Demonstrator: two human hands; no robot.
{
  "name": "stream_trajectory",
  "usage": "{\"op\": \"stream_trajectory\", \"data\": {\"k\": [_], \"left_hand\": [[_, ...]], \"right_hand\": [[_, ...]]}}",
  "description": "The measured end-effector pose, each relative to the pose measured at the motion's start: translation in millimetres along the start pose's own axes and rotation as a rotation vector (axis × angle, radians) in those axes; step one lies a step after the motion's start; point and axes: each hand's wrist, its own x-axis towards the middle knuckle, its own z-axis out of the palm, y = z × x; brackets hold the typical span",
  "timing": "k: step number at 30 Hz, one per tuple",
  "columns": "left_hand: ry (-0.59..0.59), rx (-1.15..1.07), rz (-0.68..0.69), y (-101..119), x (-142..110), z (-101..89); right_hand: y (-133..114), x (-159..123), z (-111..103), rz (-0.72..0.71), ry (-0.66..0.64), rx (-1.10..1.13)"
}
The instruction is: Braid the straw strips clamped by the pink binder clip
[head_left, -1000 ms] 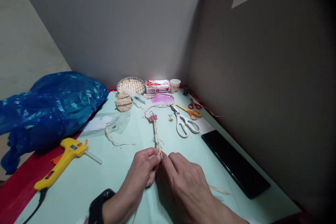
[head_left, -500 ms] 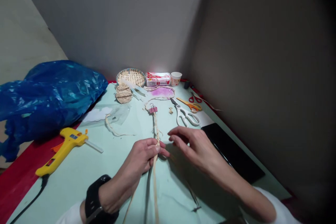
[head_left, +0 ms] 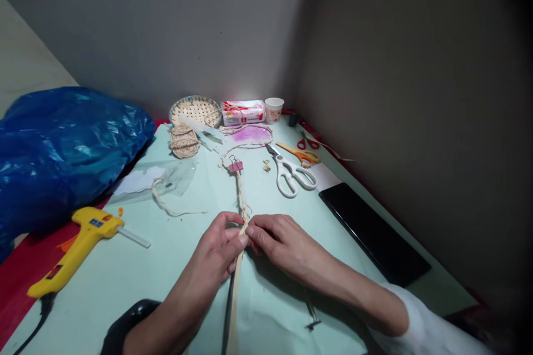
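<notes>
A pale braid of straw-like strands (head_left: 240, 188) runs down the middle of the table, its far part gripped by a pink binder clip (head_left: 236, 167). My left hand (head_left: 220, 244) pinches the braid's near end between thumb and fingers. From the right, my right hand (head_left: 275, 236) closes on the same spot, thumb and fingertips together at the strands. Loose flat strands (head_left: 235, 294) trail from there toward me. Beyond the clip the finished cord curves around a purple patch (head_left: 252, 135).
A yellow glue gun (head_left: 79, 249) and a blue plastic bag (head_left: 75, 150) lie left. White scissors (head_left: 291, 175), orange scissors (head_left: 297, 152) and a black tablet-like slab (head_left: 372, 233) lie right. At the back are a woven basket (head_left: 195, 108), twine (head_left: 184, 141) and a paper cup (head_left: 274, 110).
My right hand has come in leftward, from open above the table to a pinch on the strands beside my left hand. The whole view has shifted slightly.
</notes>
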Motion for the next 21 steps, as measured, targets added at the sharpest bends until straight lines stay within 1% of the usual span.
{"op": "stream_trajectory", "data": {"k": [2, 5, 9, 13, 16, 18, 19, 21], "left_hand": [[-0.013, 0.042, 0.018, -1.6, 1.9, -1.6], [-0.007, 0.153, 0.073, -2.0, 0.6, -2.3], [0.054, 0.408, 0.104, 1.9, -6.0, 1.8], [0.091, 0.635, 0.121, 5.5, -8.9, 3.5], [0.117, 0.850, 0.195, 9.4, -9.2, -0.3], [0.157, 0.996, 0.261, 13.6, -10.0, -2.9], [0.174, 1.036, 0.286, 15.6, -10.7, -3.7], [0.178, 1.031, 0.300, 17.8, -12.5, -3.8]], "right_hand": [[-1.1, -2.0, -0.7, -0.007, -0.012, 0.030], [-2.1, -3.6, -0.6, 0.022, -0.003, 0.129], [0.1, -2.4, 2.9, 0.070, 0.044, 0.235], [1.2, -1.5, 5.3, 0.114, 0.098, 0.273], [-1.0, -2.0, 5.1, 0.142, 0.138, 0.295], [-2.3, -2.5, 4.9, 0.147, 0.150, 0.307], [-2.6, -2.7, 5.0, 0.140, 0.152, 0.309], [-2.1, -2.9, 5.6, 0.123, 0.151, 0.312]]}}
